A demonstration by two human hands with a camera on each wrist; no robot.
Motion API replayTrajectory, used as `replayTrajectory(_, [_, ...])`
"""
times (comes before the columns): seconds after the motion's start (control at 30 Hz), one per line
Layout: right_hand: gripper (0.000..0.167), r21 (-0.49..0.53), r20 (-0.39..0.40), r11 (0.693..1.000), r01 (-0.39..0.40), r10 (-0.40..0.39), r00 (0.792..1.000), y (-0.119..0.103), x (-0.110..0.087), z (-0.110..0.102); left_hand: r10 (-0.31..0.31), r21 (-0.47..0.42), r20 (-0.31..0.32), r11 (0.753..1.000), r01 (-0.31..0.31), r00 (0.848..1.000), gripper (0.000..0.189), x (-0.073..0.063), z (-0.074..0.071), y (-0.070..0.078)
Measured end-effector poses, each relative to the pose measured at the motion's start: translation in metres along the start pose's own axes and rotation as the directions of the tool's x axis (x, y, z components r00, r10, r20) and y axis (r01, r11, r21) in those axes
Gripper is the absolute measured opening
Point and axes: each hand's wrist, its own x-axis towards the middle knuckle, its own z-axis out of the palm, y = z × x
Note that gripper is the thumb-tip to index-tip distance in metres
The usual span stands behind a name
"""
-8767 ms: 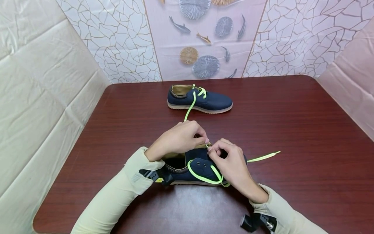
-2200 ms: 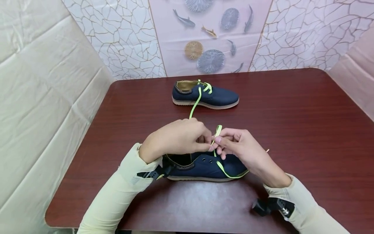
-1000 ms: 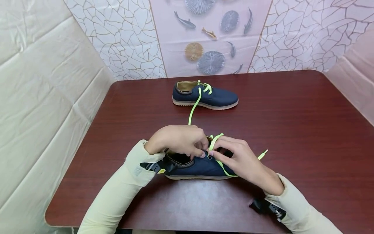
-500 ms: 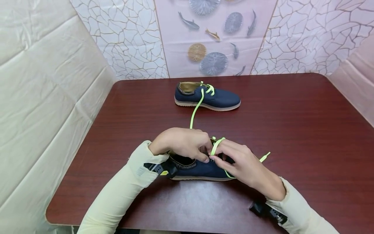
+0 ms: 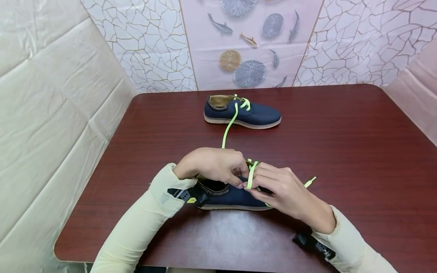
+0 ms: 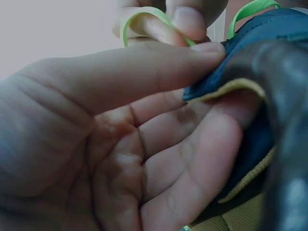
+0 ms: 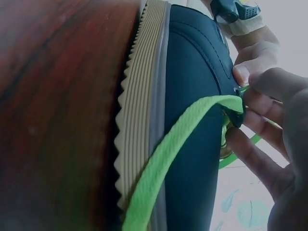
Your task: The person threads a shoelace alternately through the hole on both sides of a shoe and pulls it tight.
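Observation:
A navy shoe [image 5: 235, 201] with a tan sole lies on its sole near the front, toe to the right. My left hand [image 5: 216, 165] pinches the shoe's eyelet flap [image 6: 204, 88], thumb outside and fingers inside the opening. Close beside it, my right hand [image 5: 285, 189] pinches a neon-green shoelace [image 5: 251, 176] at an eyelet [image 7: 237, 90] of that flap. The lace loops over the right fingers, and another stretch crosses the shoe's side in the right wrist view. The lace's tip is hidden by the fingers.
A matching navy shoe [image 5: 261, 116] stands farther back, its green lace [image 5: 229, 127] trailing toward my left hand. Beyond the near shoe's toe a loose lace end [image 5: 310, 182] sticks out. The dark red table [image 5: 358, 151] has its front edge close to my forearms.
Earlier the flap was folded outward with a wide lace loop over it. My right hand has moved from above the shoe down to the near flap, the left hand to its edge.

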Motion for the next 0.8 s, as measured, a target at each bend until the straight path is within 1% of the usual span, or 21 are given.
replayTrajectory(0.1, [0.023,0.018,0.011,1.0,-0.005,0.005,1.0,0.0014,-0.0005,-0.001,-0.015,-0.008,-0.004,1.0,0.015,1.0,0.009,-0.0001,-0.0001,0.0001])
replayTrajectory(0.23, [0.02,0.057,-0.012,0.998,0.017,-0.016,1.0,0.0035,-0.0004,-0.0013,-0.034,-0.024,-0.008,0.999,0.033,0.999,0.008,0.0003,-0.0001,0.0005])
replayTrajectory(0.33, [0.019,0.069,-0.025,0.997,0.018,-0.016,1.0,0.0041,-0.0009,-0.0013,-0.061,-0.053,-0.011,0.997,0.06,0.998,0.007,0.0007,0.0003,0.0011])
replayTrajectory(0.43, [0.021,0.059,-0.013,0.998,-0.012,0.013,1.0,0.0041,-0.0025,-0.0019,-0.094,-0.079,-0.015,0.993,0.092,0.995,0.007,0.0011,0.0005,0.0018])
replayTrajectory(0.53, [0.022,0.035,0.019,0.998,-0.057,0.056,0.998,0.0037,-0.0041,-0.003,-0.117,-0.089,-0.02,0.989,0.115,0.993,0.008,0.0012,0.0,0.0024])
replayTrajectory(0.7, [0.024,0.035,0.06,0.994,-0.101,0.099,0.993,0.0023,-0.0046,-0.004,-0.134,-0.104,-0.027,0.986,0.13,0.991,0.006,0.0008,-0.0007,0.0025])
replayTrajectory(0.8, [0.017,0.037,0.07,0.991,-0.127,0.124,0.99,0.0012,-0.0037,-0.0041,-0.145,-0.11,-0.027,0.984,0.142,0.989,0.005,0.0001,-0.0004,0.0024])
